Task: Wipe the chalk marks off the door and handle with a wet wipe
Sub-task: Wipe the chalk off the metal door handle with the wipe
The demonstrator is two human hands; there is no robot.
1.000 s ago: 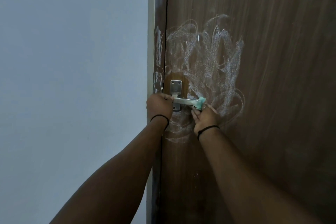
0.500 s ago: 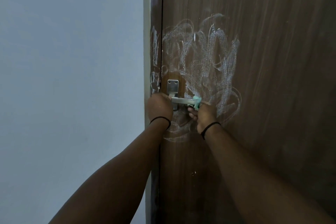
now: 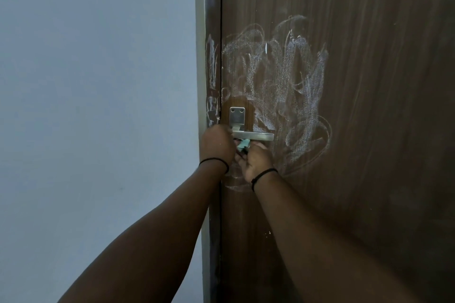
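A brown wooden door [image 3: 369, 130] carries broad white chalk scribbles [image 3: 290, 76] above and right of its silver lever handle [image 3: 256, 136]. More chalk marks [image 3: 212, 66] run down the door frame. My left hand [image 3: 216, 145] is curled at the handle's pivot end, just left of the lever. My right hand [image 3: 256, 160] sits right under the lever and pinches a teal wet wipe [image 3: 242, 144] against its underside. Both wrists wear a thin black band. The fingertips of both hands are hidden behind the hands.
A plain pale blue-grey wall [image 3: 98, 106] fills the left half of the view. The dark door frame [image 3: 213, 7] runs vertically between wall and door. The silver backplate [image 3: 237, 117] with two screws sits above the lever.
The wipe has moved from the lever's right tip to beneath the lever near the pivot, and my right hand has slid left with it. The left hand stays at the pivot.
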